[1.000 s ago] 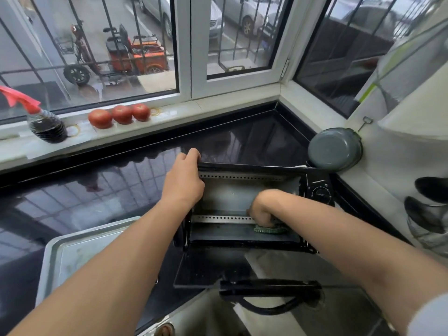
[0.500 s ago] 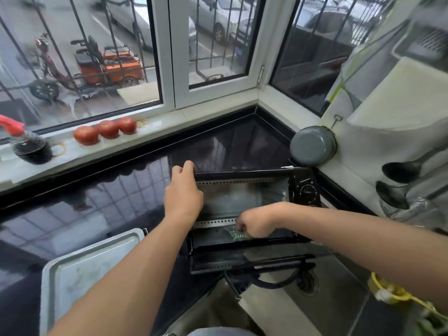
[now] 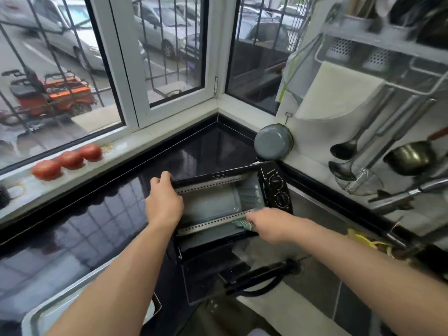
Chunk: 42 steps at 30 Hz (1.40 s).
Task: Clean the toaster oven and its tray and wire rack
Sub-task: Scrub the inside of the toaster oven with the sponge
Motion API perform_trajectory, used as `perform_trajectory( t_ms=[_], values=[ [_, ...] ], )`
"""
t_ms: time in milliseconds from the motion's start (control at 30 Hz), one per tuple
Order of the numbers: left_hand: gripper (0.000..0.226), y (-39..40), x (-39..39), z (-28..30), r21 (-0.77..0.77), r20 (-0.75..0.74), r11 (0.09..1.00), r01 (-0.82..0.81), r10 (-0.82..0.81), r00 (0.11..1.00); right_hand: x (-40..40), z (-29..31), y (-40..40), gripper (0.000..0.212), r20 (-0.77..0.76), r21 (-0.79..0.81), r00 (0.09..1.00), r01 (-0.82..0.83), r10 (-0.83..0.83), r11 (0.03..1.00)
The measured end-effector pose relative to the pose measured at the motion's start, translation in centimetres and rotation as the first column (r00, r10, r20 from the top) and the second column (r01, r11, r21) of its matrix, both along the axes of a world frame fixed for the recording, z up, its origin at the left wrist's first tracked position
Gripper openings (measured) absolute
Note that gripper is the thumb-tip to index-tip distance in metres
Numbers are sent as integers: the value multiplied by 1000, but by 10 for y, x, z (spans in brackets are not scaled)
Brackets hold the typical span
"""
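At frame centre, our left hand [image 3: 164, 204] grips the toaster oven [image 3: 230, 204] by its top left edge. Our right hand [image 3: 264, 223] pinches a green scouring pad [image 3: 241, 223] against the lower perforated rail, which runs leftward.

No legible text, labels or numbers.

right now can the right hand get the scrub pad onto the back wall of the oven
Probably yes. The toaster oven has its door dropped open and no rack or tray shows inside, so the cavity looks free. The right hand holds the green scrub pad at the front lower rail, already at the opening.
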<state>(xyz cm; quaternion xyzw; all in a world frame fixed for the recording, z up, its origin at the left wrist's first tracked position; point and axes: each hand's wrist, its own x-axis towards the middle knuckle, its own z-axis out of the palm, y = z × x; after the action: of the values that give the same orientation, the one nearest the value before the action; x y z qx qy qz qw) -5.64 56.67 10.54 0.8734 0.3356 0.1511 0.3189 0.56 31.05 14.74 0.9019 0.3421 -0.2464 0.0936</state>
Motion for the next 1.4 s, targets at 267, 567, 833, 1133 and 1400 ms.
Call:
perform_trajectory(
  t_ms=[267, 567, 833, 1133, 1400],
  values=[
    [55, 22, 22, 3, 16, -54, 998, 57, -56, 997, -60, 13, -25, 15, 64, 448, 912, 337, -406, 828],
    [56, 42, 20, 1, -31, 4, 997, 72, -72, 997, -93, 1, -3, 14, 54, 480, 958, 224, -283, 848],
    [53, 97, 17, 2, -48, -10, 995, -92, 92, 996, -80, -19, 38, 24, 203, 555, 922, 170, -330, 814],
    [56, 70, 27, -15, -64, 216, 996, -67, 79, 973, -56, -88, 18, 36, 256, 600, 923, 80, -286, 796],
    [64, 38, 62, -48, -61, 327, 990, -129, 142, 934, -21, -169, -1, 70, 315, 536, 912, 58, -263, 842]
  ],
)
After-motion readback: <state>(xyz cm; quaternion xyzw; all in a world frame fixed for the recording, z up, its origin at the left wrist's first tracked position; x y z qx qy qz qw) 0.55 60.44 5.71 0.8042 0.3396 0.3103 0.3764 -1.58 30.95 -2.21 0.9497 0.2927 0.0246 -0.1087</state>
